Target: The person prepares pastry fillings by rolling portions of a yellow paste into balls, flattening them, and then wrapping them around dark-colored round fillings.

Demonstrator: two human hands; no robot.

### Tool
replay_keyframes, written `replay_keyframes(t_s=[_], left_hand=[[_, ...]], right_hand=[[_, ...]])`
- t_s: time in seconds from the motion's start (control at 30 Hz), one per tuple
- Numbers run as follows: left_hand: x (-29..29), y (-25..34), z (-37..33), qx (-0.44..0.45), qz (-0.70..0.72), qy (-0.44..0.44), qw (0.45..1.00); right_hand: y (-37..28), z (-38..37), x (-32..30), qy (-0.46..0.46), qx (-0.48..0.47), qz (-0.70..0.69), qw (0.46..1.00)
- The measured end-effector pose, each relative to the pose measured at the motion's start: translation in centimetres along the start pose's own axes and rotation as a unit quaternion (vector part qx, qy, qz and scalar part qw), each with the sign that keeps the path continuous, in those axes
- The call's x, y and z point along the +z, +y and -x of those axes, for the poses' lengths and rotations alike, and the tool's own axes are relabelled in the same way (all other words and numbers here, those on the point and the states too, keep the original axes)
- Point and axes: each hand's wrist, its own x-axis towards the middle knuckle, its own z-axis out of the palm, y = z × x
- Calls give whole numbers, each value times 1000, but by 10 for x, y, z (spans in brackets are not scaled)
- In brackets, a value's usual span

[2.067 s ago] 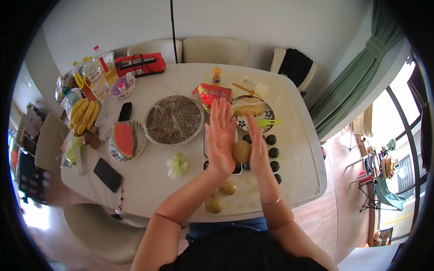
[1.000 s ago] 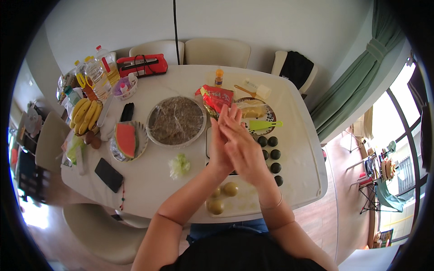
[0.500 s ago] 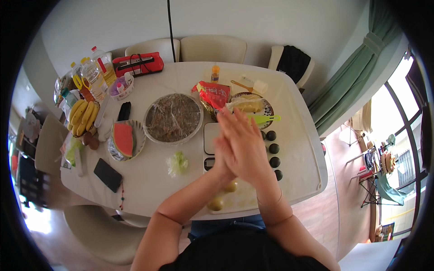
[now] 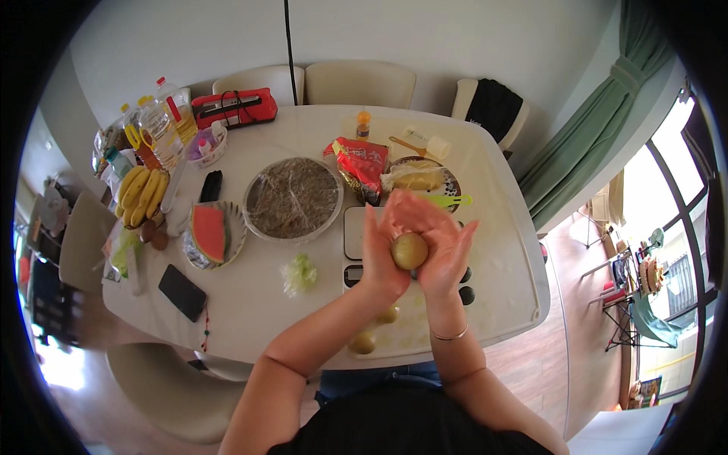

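Being cupped between both open palms above the white table (image 4: 250, 318): dough ball (image 4: 409, 250) | left hand (image 4: 381, 254) and right hand (image 4: 449, 246) are being pressed around it, uncurled | judged light, soft, easily dented, maybe sticky; palm contact is being favoured over fingertips.

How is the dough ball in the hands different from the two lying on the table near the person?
The held ball sits cupped between the left hand and right hand; the table balls lie untouched. The held ball looks larger and closer to the camera. All are round and yellowish.
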Motion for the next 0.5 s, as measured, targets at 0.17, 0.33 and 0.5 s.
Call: replay_keyframes(t_s=[0.17,0.33,0.5], left_hand=[[4,-2,5,46,-31,-70,996],[0,5,-4,141,-70,-65,985],[8,-8,6,146,-98,-37,984]], right_hand=[[-14,-15,38,228,24,170,958],[2,17,16,64,115,20,991],[5,-13,10,128,120,-58,983]])
